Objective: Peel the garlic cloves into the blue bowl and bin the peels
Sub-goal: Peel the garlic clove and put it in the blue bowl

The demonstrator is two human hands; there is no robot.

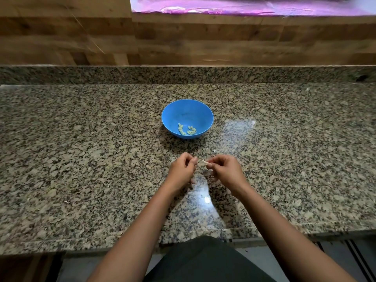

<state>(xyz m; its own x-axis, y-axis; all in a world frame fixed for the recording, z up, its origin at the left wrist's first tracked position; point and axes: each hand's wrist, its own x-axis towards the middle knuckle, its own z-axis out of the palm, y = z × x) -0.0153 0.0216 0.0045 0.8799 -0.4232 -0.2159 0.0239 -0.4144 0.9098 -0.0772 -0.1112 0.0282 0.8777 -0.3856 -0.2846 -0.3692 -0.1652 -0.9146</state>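
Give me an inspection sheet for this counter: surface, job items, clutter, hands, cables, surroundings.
Surface: granite countertop, speckled and glossy, with light glare.
Job's things: blue bowl beyond the hands, several peeled cloves in its bottom; one garlic clove pinched in the right hand; no bin in view.
Clutter: a few small pale scraps near the hands, possibly peel.
Grippers: left hand close beside the right, both with fingers curled; cannot tell whether the left holds anything.
Cables: nothing seen.
Surroundings: wood-patterned wall behind; pink-purple sheet at the top.
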